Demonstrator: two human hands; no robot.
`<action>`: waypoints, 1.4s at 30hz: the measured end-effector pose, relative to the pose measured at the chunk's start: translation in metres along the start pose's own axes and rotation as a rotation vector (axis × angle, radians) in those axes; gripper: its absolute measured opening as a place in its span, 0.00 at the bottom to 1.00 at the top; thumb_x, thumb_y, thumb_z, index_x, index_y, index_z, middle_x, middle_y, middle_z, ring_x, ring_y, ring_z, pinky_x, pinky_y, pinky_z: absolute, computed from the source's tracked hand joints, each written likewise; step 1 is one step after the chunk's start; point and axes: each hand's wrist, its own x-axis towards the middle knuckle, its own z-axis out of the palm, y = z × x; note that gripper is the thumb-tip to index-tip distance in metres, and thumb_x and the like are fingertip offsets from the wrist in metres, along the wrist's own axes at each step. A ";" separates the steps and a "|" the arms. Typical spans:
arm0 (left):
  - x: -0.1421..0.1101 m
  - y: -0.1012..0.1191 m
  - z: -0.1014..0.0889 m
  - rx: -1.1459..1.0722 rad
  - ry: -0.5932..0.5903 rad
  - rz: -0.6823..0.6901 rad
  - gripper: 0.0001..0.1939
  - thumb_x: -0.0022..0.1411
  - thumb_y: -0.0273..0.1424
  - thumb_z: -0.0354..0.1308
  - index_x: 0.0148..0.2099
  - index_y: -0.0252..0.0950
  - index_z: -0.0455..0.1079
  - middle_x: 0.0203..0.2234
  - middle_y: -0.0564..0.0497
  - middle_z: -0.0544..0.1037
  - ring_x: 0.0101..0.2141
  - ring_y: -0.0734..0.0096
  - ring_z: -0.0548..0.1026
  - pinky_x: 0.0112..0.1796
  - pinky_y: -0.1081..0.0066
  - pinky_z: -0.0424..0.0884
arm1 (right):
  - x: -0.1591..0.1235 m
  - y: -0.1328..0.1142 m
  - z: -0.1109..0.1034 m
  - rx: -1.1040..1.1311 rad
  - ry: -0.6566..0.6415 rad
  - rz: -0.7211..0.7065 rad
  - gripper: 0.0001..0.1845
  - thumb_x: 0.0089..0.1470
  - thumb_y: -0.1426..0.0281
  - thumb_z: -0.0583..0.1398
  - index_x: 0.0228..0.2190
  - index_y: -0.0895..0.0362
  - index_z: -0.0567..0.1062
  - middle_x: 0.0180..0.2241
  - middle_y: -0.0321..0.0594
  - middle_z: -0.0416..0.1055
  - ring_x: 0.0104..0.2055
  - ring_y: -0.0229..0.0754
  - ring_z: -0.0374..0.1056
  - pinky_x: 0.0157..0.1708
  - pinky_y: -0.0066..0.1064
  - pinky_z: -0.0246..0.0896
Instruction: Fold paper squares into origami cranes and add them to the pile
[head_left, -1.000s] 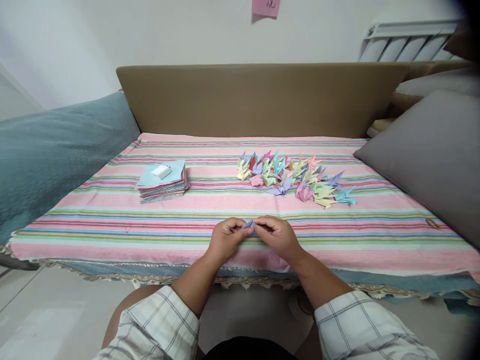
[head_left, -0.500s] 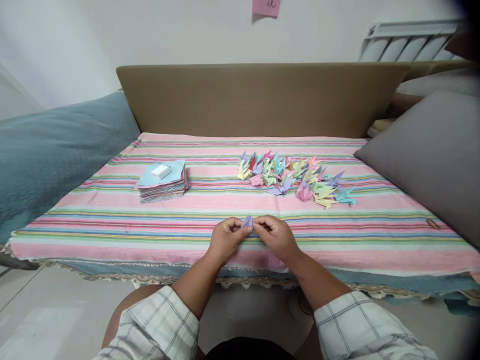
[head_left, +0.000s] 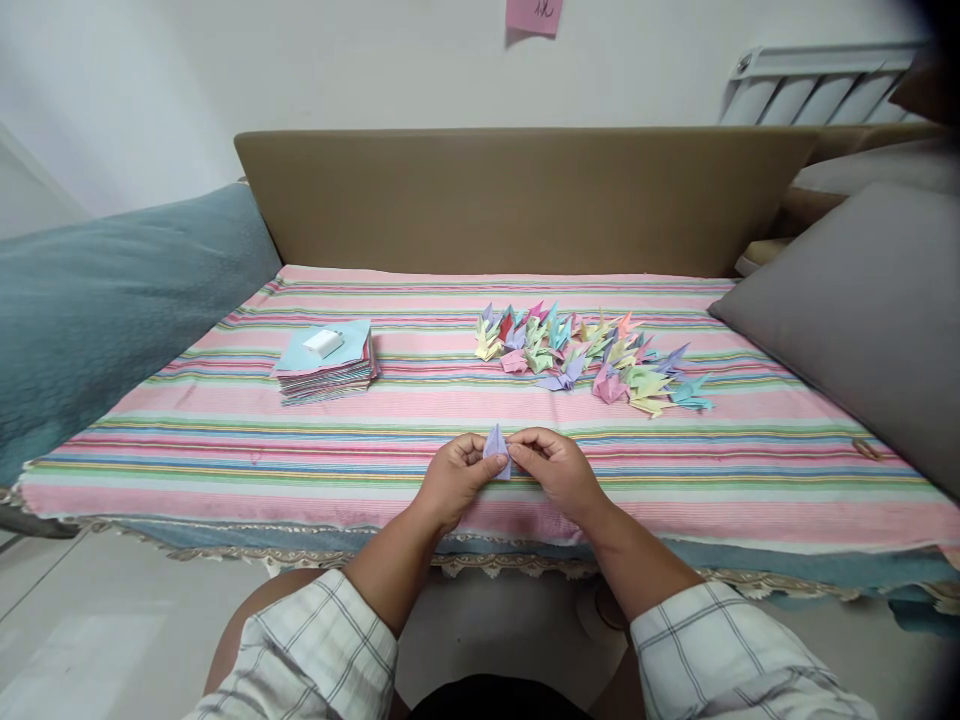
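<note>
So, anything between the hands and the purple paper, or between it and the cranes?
Nothing visible: left hand and right hand hold the purple paper; only striped cloth shows between it and the cranes.

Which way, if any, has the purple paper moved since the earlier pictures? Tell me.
Yes: the tip of the purple paper reaches farther across the striped blanket, towards the sofa back.
</note>
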 end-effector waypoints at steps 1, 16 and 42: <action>0.000 0.000 0.001 -0.012 -0.003 0.001 0.18 0.39 0.36 0.71 0.29 0.33 0.68 0.21 0.55 0.75 0.24 0.77 0.70 0.29 0.75 0.65 | 0.000 0.000 0.000 0.028 -0.003 0.012 0.13 0.46 0.60 0.63 0.30 0.57 0.76 0.26 0.36 0.71 0.28 0.36 0.64 0.30 0.29 0.62; -0.003 0.000 0.004 0.133 0.048 0.109 0.22 0.41 0.37 0.69 0.35 0.36 0.61 0.18 0.59 0.72 0.19 0.79 0.68 0.23 0.78 0.59 | 0.000 0.001 0.004 0.043 -0.030 0.092 0.18 0.44 0.55 0.63 0.20 0.58 0.72 0.16 0.31 0.60 0.20 0.32 0.55 0.21 0.26 0.52; -0.002 0.008 0.002 -0.263 0.132 -0.081 0.36 0.35 0.29 0.73 0.46 0.35 0.60 0.23 0.55 0.76 0.23 0.77 0.74 0.28 0.76 0.71 | 0.002 0.009 0.008 0.285 -0.030 0.159 0.16 0.40 0.63 0.68 0.33 0.56 0.74 0.24 0.32 0.69 0.26 0.33 0.64 0.27 0.25 0.62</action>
